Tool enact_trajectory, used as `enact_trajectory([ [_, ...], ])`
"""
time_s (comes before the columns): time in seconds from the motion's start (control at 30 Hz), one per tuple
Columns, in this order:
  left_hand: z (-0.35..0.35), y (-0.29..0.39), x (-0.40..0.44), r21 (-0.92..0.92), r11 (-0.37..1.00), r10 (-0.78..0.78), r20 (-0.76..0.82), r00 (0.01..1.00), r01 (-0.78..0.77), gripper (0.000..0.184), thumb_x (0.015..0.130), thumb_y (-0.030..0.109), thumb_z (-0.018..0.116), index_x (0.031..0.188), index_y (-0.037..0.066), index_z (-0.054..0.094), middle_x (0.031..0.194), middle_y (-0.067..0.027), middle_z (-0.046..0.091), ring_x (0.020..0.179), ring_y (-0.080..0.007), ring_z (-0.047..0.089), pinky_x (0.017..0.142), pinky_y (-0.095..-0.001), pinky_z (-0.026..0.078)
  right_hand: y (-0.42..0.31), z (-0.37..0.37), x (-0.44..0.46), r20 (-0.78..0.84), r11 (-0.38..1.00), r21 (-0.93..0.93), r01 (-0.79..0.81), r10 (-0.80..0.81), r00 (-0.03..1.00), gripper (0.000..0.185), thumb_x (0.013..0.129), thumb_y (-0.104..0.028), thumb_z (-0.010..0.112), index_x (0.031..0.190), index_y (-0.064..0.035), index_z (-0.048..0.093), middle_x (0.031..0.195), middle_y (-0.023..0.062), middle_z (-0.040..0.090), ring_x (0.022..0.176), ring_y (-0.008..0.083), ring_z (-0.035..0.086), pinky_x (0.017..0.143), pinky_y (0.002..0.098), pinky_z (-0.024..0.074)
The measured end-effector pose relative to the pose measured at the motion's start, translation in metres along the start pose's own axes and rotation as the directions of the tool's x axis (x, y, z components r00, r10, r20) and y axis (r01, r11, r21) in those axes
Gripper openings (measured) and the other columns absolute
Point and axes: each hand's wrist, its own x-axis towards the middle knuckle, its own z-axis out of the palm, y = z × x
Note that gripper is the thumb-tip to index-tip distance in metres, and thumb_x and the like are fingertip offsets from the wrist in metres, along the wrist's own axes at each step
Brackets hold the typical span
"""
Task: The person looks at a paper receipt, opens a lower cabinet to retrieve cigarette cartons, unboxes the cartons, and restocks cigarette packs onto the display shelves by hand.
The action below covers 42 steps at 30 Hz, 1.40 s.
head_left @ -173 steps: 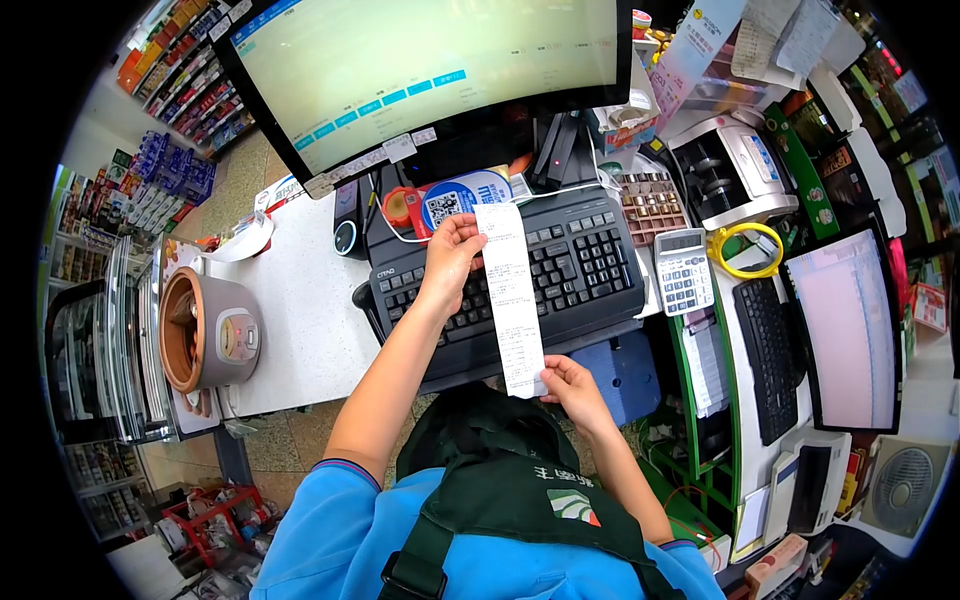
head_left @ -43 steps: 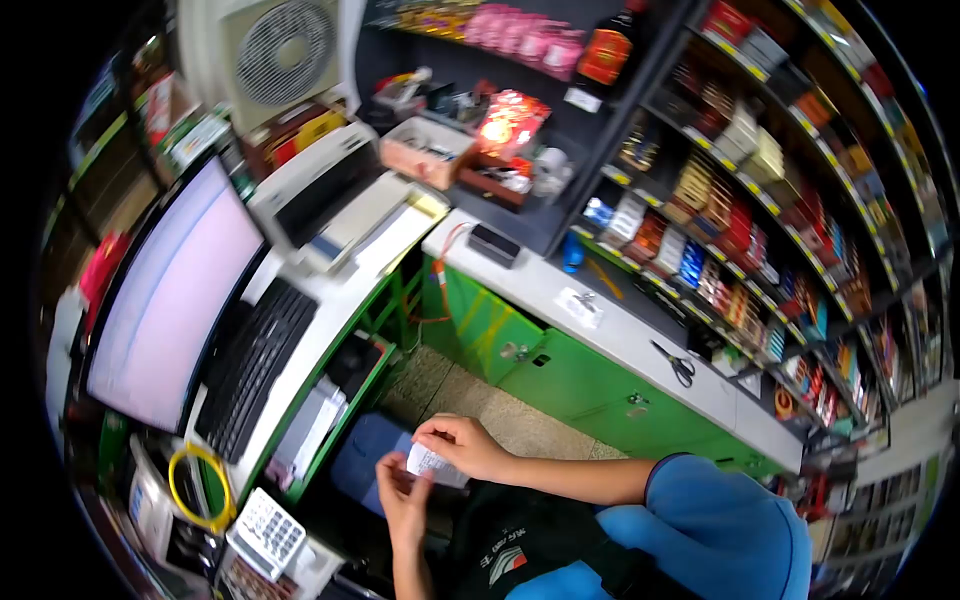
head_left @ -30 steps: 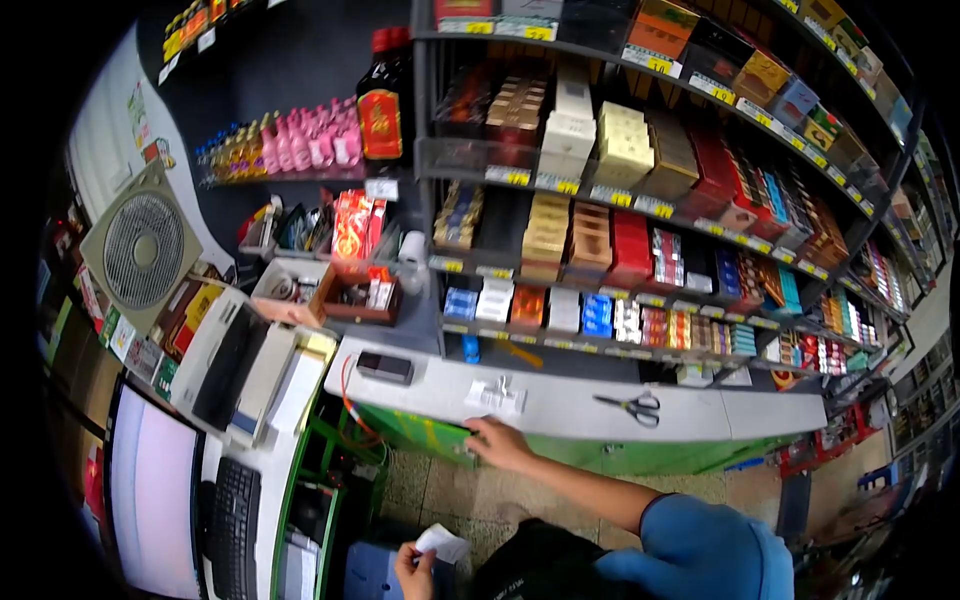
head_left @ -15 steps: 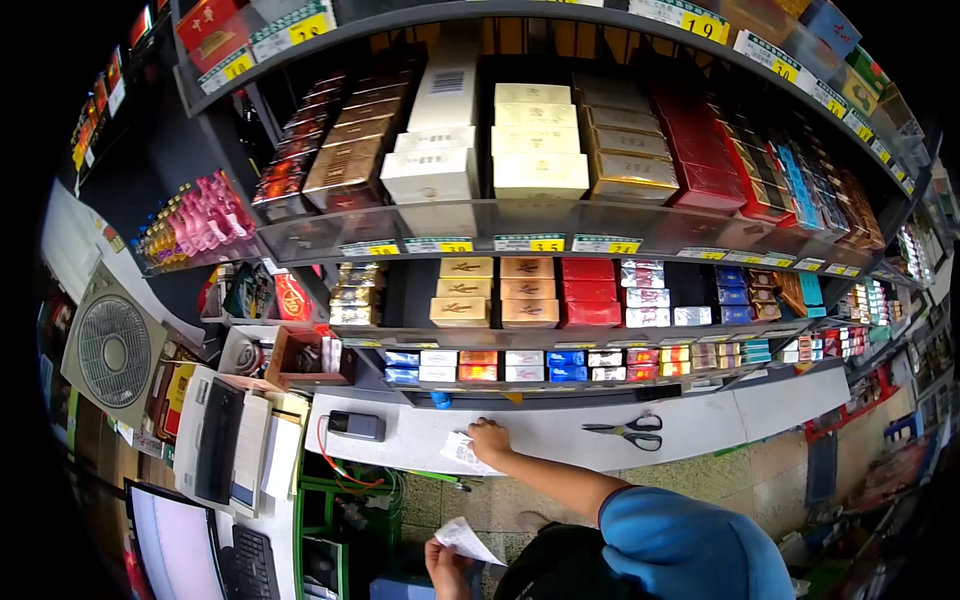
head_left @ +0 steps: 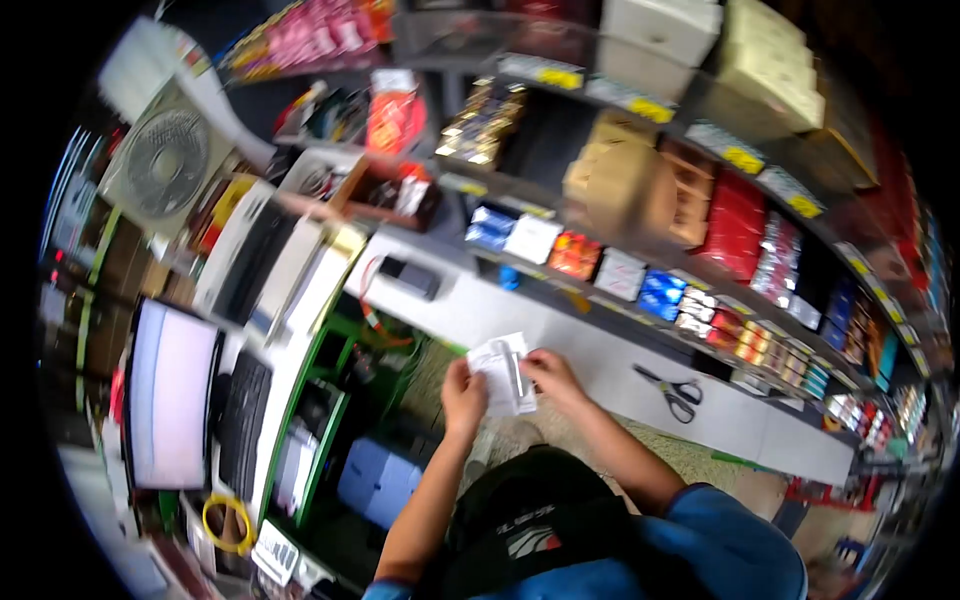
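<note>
"Paper (head_left: 497, 365) first: where is it?"

"White, held up between the person's two hands at the middle of the scene, in front of the near edge of a pale counter (head_left: 545, 325)."

"And the fingers?"

"The left hand (head_left: 464, 400) grips its left edge; the right hand (head_left: 555, 378) pinches its right edge. Any print is too blurred to read."

"What lies on the counter?"

"Scissors (head_left: 672, 391) to the right, open rings towards the near side, and a small dark device (head_left: 408, 277) to the left."

"Beyond that?"

"Shelves (head_left: 560, 130) with rows of boxed packs (head_left: 735, 225), on the far side. On the left stand a printer (head_left: 255, 270), a lit monitor (head_left: 175, 395) and a black keyboard (head_left: 243, 425), with a yellow ring (head_left: 228, 525) nearer."
</note>
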Motion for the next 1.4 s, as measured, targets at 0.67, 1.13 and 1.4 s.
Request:
enact_trajectory([
  [0.67,-0.012,-0.017,-0.017,-0.04,0.998,0.059,0.023,0.998,-0.058,0.036,0.082,-0.002,0.051,0.116,-0.002,0.04,0.096,-0.01,0.058,0.086,-0.0138,0.056,0.073,-0.0249,0.045,-0.017,-0.004,-0.016,0.257,0.999,-0.024,-0.035,0.04,0.966,0.037,0.085,-0.014,0.055,0.118,-0.002,0.044,0.091,0.009,0.061,0.079,0.0139,0.06,0.062,0.0243,0.0447],
  [1.13,0.005,-0.025,-0.028,0.274,0.947,0.192,-0.064,0.979,-0.167,0.051,0.086,0.02,0.053,0.129,0.001,0.033,0.081,-0.0144,0.057,0.068,-0.0197,0.055,0.062,-0.0312,0.046,-0.014,0.0,-0.007,0.151,0.998,-0.052,0.024,-0.016,0.988,0.026,0.084,-0.012,0.056,0.107,-0.0034,0.049,0.089,0.0034,0.059,0.071,0.0099,0.056,0.056,0.0212,0.0412],
  [1.4,-0.02,-0.093,-0.022,0.022,0.953,-0.301,-0.017,0.953,0.302,0.032,0.082,0.013,0.057,0.111,0.005,0.048,0.087,-0.0064,0.054,0.076,-0.014,0.051,0.067,-0.0262,0.043,-0.04,-0.037,0.093,0.162,0.131,-0.961,0.246,-0.454,0.876,0.027,0.077,-0.021,0.061,0.101,-0.0099,0.057,0.105,0.0125,0.056,0.088,0.0296,0.058,0.071,0.0391,0.0458],
])
